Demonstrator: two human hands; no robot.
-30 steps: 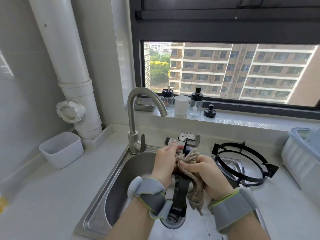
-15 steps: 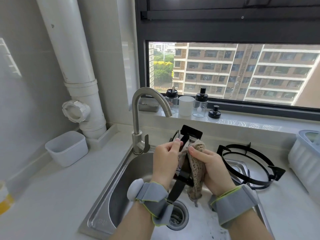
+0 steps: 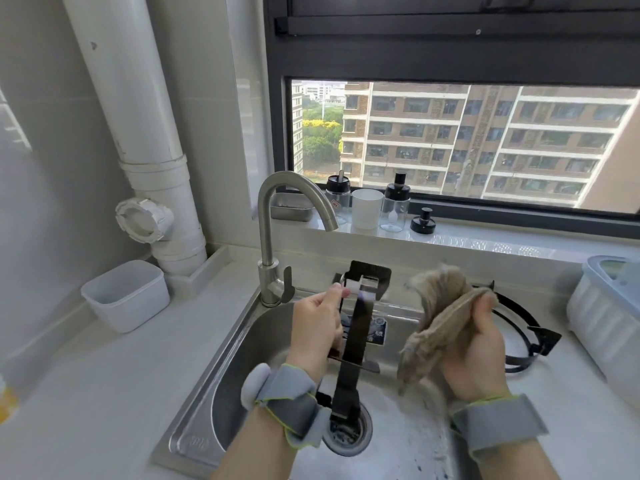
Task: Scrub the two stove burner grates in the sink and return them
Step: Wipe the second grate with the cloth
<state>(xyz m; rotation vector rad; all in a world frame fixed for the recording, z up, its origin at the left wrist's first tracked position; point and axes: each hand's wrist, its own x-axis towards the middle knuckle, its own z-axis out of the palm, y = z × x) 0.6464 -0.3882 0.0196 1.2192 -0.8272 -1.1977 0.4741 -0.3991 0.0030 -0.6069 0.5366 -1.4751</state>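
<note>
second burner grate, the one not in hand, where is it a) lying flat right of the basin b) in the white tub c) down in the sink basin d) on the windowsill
a: the second burner grate lies flat to the right of the sink basin, behind the right hand gripping the cloth.

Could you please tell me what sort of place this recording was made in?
Most likely a home kitchen in a high-rise flat: a steel sink with a curved tap, a stove burner grate lying beside it, and apartment blocks outside the window.
</note>
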